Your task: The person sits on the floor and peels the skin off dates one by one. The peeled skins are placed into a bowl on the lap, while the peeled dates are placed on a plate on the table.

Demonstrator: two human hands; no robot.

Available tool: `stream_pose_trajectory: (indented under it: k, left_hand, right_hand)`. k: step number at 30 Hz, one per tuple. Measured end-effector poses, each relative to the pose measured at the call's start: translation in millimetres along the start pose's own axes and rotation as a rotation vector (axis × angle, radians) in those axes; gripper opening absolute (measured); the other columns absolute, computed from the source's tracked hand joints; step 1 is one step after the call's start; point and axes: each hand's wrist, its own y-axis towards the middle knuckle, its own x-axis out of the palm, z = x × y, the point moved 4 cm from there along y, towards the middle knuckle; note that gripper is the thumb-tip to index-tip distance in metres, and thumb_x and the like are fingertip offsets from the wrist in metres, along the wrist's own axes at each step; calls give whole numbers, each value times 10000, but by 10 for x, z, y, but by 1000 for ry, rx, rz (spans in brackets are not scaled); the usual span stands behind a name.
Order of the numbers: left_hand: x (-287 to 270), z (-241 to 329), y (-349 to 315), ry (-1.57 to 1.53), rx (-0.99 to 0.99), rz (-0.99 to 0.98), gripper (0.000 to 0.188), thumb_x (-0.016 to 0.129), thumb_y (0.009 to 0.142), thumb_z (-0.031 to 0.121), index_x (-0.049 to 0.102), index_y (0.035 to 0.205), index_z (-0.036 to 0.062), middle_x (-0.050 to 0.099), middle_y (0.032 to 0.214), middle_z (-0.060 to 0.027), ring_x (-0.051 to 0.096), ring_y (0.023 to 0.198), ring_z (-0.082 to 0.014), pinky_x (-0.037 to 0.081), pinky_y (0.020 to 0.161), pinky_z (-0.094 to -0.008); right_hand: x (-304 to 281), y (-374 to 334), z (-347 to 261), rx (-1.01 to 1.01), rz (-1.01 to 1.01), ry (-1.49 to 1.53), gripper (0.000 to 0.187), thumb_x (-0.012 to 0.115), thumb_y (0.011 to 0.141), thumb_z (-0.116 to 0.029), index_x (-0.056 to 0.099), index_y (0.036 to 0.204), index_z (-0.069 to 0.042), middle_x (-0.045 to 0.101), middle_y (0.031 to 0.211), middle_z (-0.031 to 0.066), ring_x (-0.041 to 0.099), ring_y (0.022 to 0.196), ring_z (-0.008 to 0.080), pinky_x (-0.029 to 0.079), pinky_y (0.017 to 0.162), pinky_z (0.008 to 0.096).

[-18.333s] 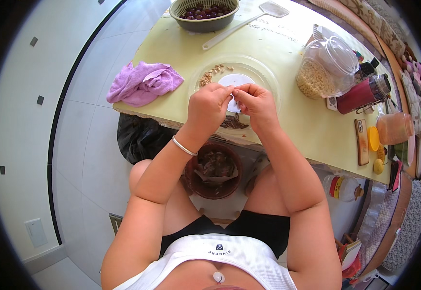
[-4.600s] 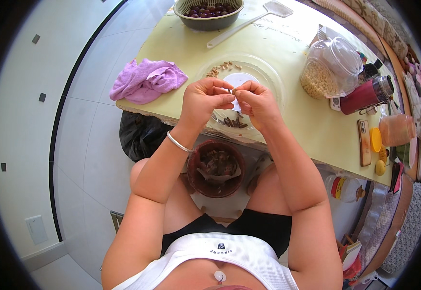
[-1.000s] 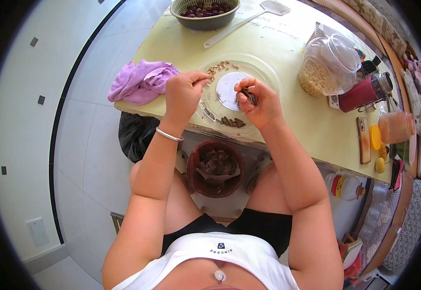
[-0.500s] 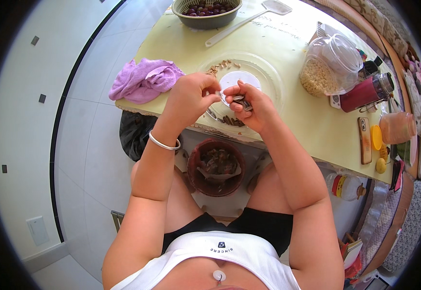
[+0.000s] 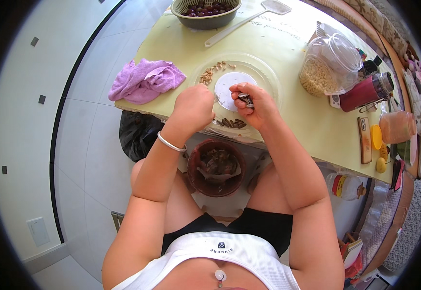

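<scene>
My right hand (image 5: 261,104) is curled, palm up, round several dark striped sunflower seeds (image 5: 245,100) above the clear round plate (image 5: 274,82). Over that plate's near left side is my left hand (image 5: 193,108), its back toward me and fingers bent in; whatever they pinch is hidden. Shelled kernels (image 5: 206,76) lie along the plate's far left, just beyond my left knuckles. A row of unshelled seeds (image 5: 231,123) rests on its near side, and a white disc (image 5: 224,92) fills the middle.
A purple cloth (image 5: 145,81) lies left on the table. Farther back are a basin of dark red fruit (image 5: 205,20) and a white spatula (image 5: 239,25). A clear tub (image 5: 319,72), a bottle (image 5: 362,94) and a phone (image 5: 364,140) stand right. Below sits a waste bucket (image 5: 216,188).
My left hand has drawn away from my right fingertips, moving left and slightly down, and turned its back up. My right hand has shifted slightly right, still holding the seeds.
</scene>
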Motion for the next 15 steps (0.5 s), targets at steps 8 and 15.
stream_pose_trajectory:
  k: [8,15]
  left_hand:
    - [-196,37,22,-548,-17,172,93,663,751,24,616,824,-9,647,793,-142,627,733,-264,496,649,-335]
    - [-196,193,1,-466,205,527,141,663,768,1,689,907,-2,673,798,-155,652,686,-263,515,623,-321]
  right_hand:
    - [70,-68,-3,-57,-20,-123,81,646,832,-70,600,869,-13,594,758,51,502,572,75,316,431,186]
    - [125,-75,25,-203,16,-196,92,676,821,-72,614,823,-4,587,696,19,460,542,54,315,454,190]
